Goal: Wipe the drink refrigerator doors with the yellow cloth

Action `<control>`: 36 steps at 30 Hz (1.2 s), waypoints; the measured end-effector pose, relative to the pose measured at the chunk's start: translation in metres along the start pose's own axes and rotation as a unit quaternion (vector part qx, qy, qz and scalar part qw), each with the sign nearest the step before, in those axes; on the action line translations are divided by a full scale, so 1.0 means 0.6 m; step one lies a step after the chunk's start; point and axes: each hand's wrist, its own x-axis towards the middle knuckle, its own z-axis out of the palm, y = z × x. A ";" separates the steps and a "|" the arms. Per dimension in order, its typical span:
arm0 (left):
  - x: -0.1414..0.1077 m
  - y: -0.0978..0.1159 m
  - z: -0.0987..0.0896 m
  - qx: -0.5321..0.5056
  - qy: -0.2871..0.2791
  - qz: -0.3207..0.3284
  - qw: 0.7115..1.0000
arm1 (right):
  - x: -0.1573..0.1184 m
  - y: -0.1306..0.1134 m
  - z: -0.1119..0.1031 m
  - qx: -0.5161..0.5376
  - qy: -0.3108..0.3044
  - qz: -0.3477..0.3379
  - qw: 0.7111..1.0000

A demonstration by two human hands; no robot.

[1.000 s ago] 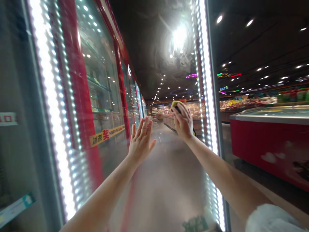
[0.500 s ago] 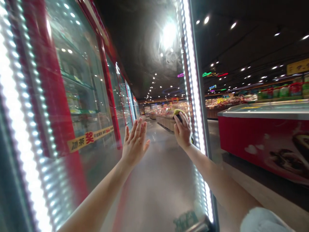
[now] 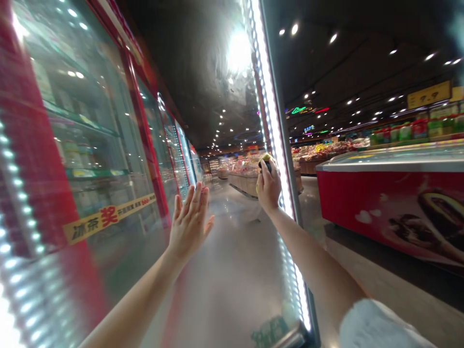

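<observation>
A glass door (image 3: 224, 270) edged on its right by a bright LED strip (image 3: 270, 96) stands in front of me. My left hand (image 3: 190, 217) lies flat against the glass with its fingers spread, holding nothing. Close to the lit edge, my right hand (image 3: 269, 186) grips a yellow and black cloth or pad (image 3: 266, 163) and presses it to the glass. The palm side of the right hand and part of the pad are hidden. Hazy smears show on the glass around a bright reflection (image 3: 239, 50).
Red-framed cabinets with bottles on shelves (image 3: 83, 171) line the left side. A red chest freezer (image 3: 355, 198) stands at the right. Produce stands (image 3: 242, 181) are further back, and a metal handle (image 3: 293, 338) is low on the door.
The view has turned slightly right, so the door and cabinets sit further left. My right hand and the pad have moved slightly up. The left hand stays on the glass.
</observation>
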 end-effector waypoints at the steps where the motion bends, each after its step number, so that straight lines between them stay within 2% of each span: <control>1: 0.000 0.001 0.000 0.001 -0.001 -0.002 1.000 | -0.007 -0.004 -0.006 0.016 -0.018 -0.032 0.999; 4: -0.001 0.004 -0.001 0.004 -0.009 -0.003 1.000 | -0.047 0.008 -0.040 0.048 -0.079 -0.118 0.989; 6: -0.003 0.004 -0.003 0.002 -0.016 -0.002 1.000 | -0.054 0.028 -0.050 0.050 -0.059 -0.107 0.991; 8: -0.003 0.004 -0.004 0.000 -0.016 -0.002 1.000 | -0.026 0.040 -0.038 0.047 -0.014 -0.066 0.997; 11: -0.004 0.004 -0.003 0.004 -0.011 -0.003 1.000 | 0.055 0.029 0.008 0.059 0.028 -0.024 0.998; 13: -0.003 0.004 -0.002 0.009 -0.011 -0.002 1.000 | 0.095 0.003 0.034 0.076 0.031 -0.042 0.996; 15: -0.003 0.005 -0.001 0.013 -0.013 -0.001 1.000 | 0.099 -0.027 0.039 0.091 -0.008 -0.102 0.991; 17: -0.005 0.006 -0.001 0.017 -0.011 -0.002 1.000 | 0.062 -0.049 0.021 0.098 -0.092 -0.194 0.972; 19: -0.009 0.007 0.000 0.017 -0.009 -0.004 1.000 | 0.001 -0.049 -0.015 0.100 -0.190 -0.293 0.932; 21: -0.014 0.007 -0.001 0.011 -0.011 -0.005 1.000 | -0.062 -0.025 -0.056 0.108 -0.257 -0.367 0.887; 22: -0.017 0.007 -0.002 0.006 -0.013 -0.006 1.000 | -0.087 -0.006 -0.074 0.109 -0.267 -0.376 0.881; 24: -0.022 0.007 -0.004 -0.004 -0.017 -0.004 1.000 | -0.120 0.033 -0.095 0.092 -0.235 -0.314 0.915; 26: -0.026 0.008 -0.005 -0.012 -0.019 -0.005 1.000 | -0.132 0.053 -0.092 0.066 -0.169 -0.205 0.962; 28: -0.028 0.012 -0.004 -0.019 -0.019 -0.013 1.000 | -0.136 0.042 -0.071 0.037 -0.090 -0.093 0.991; 30: -0.028 0.017 0.000 -0.029 -0.020 -0.023 0.999 | -0.145 0.008 -0.047 0.013 -0.041 -0.028 0.999; 31: -0.028 0.019 0.003 -0.033 -0.022 -0.026 0.999 | -0.154 -0.010 -0.040 0.012 -0.054 -0.034 0.998; 33: -0.029 0.023 0.006 -0.040 -0.029 -0.030 0.998 | -0.176 -0.033 -0.041 0.027 -0.133 -0.119 0.984; 35: -0.030 0.024 0.007 -0.045 -0.036 -0.032 0.998 | -0.197 -0.026 -0.061 0.039 -0.217 -0.208 0.953; 36: -0.032 0.024 0.007 -0.047 -0.038 -0.031 0.998 | -0.203 -0.011 -0.075 0.034 -0.240 -0.226 0.944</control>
